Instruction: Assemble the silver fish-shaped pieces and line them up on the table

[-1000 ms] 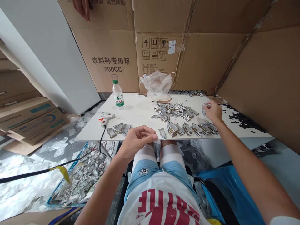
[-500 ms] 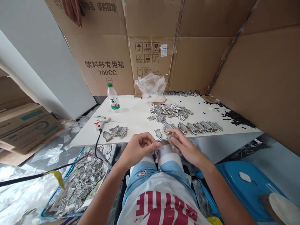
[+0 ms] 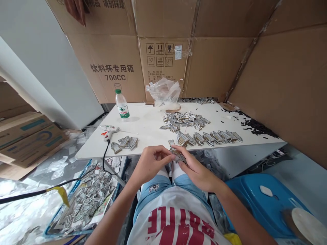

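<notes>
My right hand is closed around a few flat grey buckle-like pieces with slotted middles, just in front of the table edge and above my knees. Against their left end rest the fingertips of my left hand, thumb and forefinger pinched; whatever lies between them is too small or hidden to make out. One single piece lies on the table edge just beyond the fingers. Behind it, similar pieces stand in an overlapping row, and a loose heap spreads farther back.
On the white table are a glue gun, a small pile of pieces, a water bottle, a plastic bag and scattered black bits. A blue-rimmed tray of pieces sits lower left, a blue lid lower right. Cardboard walls enclose the back.
My right hand has moved left and down from the row with the pieces, meeting my left hand. The left hand has stayed nearly in place, still pinched.
</notes>
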{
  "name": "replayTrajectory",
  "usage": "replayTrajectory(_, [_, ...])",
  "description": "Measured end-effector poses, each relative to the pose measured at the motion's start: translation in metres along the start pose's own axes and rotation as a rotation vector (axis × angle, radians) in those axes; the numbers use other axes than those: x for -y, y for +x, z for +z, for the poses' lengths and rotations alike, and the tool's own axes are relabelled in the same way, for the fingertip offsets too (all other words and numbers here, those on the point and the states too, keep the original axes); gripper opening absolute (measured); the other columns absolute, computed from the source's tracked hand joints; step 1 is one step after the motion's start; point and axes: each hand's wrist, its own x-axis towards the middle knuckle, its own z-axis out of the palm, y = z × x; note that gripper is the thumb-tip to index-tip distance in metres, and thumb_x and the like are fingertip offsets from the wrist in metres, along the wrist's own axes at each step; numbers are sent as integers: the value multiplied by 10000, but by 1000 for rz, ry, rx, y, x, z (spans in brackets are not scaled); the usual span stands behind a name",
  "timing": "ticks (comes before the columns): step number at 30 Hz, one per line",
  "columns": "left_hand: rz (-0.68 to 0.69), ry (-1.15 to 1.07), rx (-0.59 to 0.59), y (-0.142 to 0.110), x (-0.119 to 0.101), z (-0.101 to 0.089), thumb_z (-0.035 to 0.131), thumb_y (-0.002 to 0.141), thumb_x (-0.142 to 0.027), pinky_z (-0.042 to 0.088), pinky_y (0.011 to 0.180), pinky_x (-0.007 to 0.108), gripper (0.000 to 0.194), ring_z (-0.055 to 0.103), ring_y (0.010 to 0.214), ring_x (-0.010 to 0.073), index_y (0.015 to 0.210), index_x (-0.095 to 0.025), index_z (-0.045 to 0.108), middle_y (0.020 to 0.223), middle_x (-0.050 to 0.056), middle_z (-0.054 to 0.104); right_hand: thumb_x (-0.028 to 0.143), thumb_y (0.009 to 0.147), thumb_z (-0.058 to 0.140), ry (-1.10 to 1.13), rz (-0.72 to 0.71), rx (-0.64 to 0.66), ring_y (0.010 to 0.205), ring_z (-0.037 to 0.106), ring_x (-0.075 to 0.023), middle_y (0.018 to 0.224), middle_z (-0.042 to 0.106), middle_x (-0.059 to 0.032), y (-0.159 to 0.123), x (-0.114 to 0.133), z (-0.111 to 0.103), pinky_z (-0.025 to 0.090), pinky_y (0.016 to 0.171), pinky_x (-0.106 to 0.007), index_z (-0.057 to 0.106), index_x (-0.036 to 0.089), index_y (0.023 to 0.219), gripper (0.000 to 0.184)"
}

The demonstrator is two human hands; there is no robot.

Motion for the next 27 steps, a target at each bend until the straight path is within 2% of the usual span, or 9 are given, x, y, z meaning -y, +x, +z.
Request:
replayTrajectory(6, [39,57,-70,-1,1,6,847,868,-475,271,549,268,278,342,559,125,830,-200,849,572,-17,579,433,1154,375,-54,-27,1,1697,175,-223,1822,212,-3,-3,7,6,208,1381,-552,201,441,1699,571])
replayTrajectory(8, [64,89,-93,-2,0,7,839,879,-424,293,558,267,224,369,561,128,817,-209,845,586,-10,617,411,1153,373,-65,-43,-7,1697,177,-230,1822,211,-11,-3,7,8,227,1377,-555,197,440,1697,572])
replayTrajectory(13, [132,141,-138,-2,1,9,856,872,-386,364,601,274,188,490,624,152,803,-216,812,740,31,741,364,1149,370,-71,-50,-22,1676,246,-237,1790,277,-59,-2,6,12,255,1364,-569,203,404,1684,562])
replayTrajectory(16, [148,148,-154,-1,3,7,887,846,-442,366,616,267,273,480,653,152,823,-210,744,728,5,667,364,1149,370,-58,-24,-30,1647,311,-239,1746,342,-87,-4,7,12,284,1349,-577,207,392,1667,544])
replayTrajectory(19, [109,103,-112,0,3,2,898,828,-459,334,597,253,357,417,616,123,945,-218,663,722,-55,575,386,1153,362,-39,-3,-31,1649,308,-246,1729,354,-93,-7,9,13,318,1334,-570,235,396,1634,498])
replayTrajectory(21, [58,46,-38,1,3,-2,897,823,-475,313,580,248,402,390,592,107,1002,-215,647,738,-70,557,386,1154,364,-34,-10,-38,1648,309,-246,1719,355,-89,-9,9,15,339,1327,-555,252,404,1609,469])
replayTrajectory(25, [-40,-80,157,2,2,-11,880,829,-515,263,571,245,400,366,605,105,902,-179,675,660,-76,451,355,1153,374,-48,-80,-68,1577,415,-249,1636,429,-106,-11,7,23,410,1285,-526,300,377,1528,383])
replayTrajectory(27, [-56,-134,179,4,2,-14,903,801,-516,246,567,241,416,351,607,99,842,-173,673,643,-75,432,331,1149,386,-89,-127,-91,1466,524,-252,1553,490,-115,-9,6,26,477,1225,-514,322,361,1485,343])
